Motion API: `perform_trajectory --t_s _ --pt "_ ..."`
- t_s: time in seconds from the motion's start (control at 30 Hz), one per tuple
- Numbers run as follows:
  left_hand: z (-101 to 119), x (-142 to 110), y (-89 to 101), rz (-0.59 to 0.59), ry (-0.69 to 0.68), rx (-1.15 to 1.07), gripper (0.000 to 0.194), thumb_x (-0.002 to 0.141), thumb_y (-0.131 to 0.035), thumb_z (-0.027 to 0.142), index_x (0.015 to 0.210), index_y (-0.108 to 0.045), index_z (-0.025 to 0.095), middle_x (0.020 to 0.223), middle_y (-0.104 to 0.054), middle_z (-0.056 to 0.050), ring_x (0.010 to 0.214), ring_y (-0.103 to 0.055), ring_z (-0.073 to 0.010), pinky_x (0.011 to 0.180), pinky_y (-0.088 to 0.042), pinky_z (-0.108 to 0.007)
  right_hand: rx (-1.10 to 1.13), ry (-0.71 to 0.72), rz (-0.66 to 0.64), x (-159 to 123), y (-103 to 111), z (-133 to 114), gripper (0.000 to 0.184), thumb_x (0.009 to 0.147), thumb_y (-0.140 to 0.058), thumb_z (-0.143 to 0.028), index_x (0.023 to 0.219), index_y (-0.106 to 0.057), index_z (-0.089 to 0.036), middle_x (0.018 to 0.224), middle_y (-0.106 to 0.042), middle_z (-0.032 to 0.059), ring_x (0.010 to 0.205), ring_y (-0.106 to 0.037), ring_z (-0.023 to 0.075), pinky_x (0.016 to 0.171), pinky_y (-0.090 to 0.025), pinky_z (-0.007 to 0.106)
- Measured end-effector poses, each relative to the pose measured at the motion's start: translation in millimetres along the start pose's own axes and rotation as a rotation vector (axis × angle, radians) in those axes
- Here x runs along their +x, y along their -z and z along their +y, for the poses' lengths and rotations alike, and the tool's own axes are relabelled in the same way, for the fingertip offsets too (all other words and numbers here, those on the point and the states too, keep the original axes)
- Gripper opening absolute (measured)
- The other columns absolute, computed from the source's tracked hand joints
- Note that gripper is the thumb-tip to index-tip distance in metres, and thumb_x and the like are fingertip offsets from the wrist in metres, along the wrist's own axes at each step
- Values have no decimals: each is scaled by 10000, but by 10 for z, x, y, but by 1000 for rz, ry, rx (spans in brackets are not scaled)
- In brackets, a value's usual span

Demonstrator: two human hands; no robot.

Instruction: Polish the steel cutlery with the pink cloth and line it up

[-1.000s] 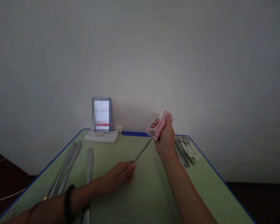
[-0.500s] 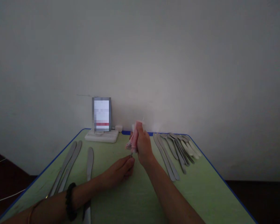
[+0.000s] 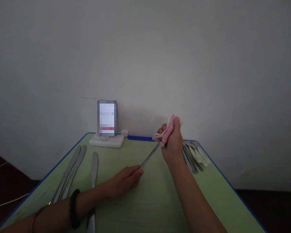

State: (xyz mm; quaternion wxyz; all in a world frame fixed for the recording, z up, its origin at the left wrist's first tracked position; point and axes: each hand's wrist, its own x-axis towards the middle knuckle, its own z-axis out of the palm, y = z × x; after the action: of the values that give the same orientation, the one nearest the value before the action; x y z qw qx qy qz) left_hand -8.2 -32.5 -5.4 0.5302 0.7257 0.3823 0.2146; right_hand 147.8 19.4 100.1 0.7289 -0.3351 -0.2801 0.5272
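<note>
My left hand (image 3: 127,181) is closed around one end of a slim metal piece of cutlery (image 3: 149,156), which slants up and to the right above the table. Its far end runs into a pink cloth (image 3: 169,131), so I cannot tell its kind. The cloth is bunched in my closed right hand (image 3: 174,144). Left of my left hand lies a table knife (image 3: 94,166), partly covered by my forearm. Two more knives (image 3: 71,170) lie side by side farther left.
Spoons and other cutlery (image 3: 192,157), some with white handles (image 3: 199,155), lie at the right, partly behind my right arm. A lit screen (image 3: 107,118) stands on a white base (image 3: 106,141) at the back left. The green table (image 3: 135,207) meets a grey wall (image 3: 145,64).
My right hand has moved up and right with the cloth, away from my left hand. More of the metal shaft now shows between them. My left hand has barely moved.
</note>
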Motion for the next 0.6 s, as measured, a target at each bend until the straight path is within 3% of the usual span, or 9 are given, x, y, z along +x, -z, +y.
perform_trajectory --t_s 0.13,0.3,0.43,0.6 --pt "34 -2 -11 27 -3 8 550 871 -215 683 651 -377 206 619 -369 48 587 -340 -119 586 -322 -264 -141 -106 -21 -96 -52 280 504 750 -505 -677 609 -466 -195 394 -415 -88 279 -363 59 274 -364 183" --pt "-2 31 -41 52 28 -114 561 840 -246 728 662 -366 209 598 -336 63 547 -286 -106 532 -284 -259 -244 -242 -94 -224 -88 524 539 722 -488 -723 613 -484 -195 383 -438 -83 256 -382 69 264 -376 196" --pt "0 48 -42 53 23 -133 556 840 -263 724 664 -367 207 589 -342 67 532 -282 -100 520 -278 -255 -253 -267 -124 -234 -88 523 501 732 -518 -678 605 -482 -194 383 -436 -85 259 -387 70 261 -367 192" --pt "21 29 -20 39 16 -72 529 864 -272 685 669 -373 204 593 -356 63 541 -310 -101 530 -296 -248 -149 -183 -93 -98 -46 296 450 706 -577 -636 662 -505 -194 439 -478 -83 325 -445 76 287 -391 183"
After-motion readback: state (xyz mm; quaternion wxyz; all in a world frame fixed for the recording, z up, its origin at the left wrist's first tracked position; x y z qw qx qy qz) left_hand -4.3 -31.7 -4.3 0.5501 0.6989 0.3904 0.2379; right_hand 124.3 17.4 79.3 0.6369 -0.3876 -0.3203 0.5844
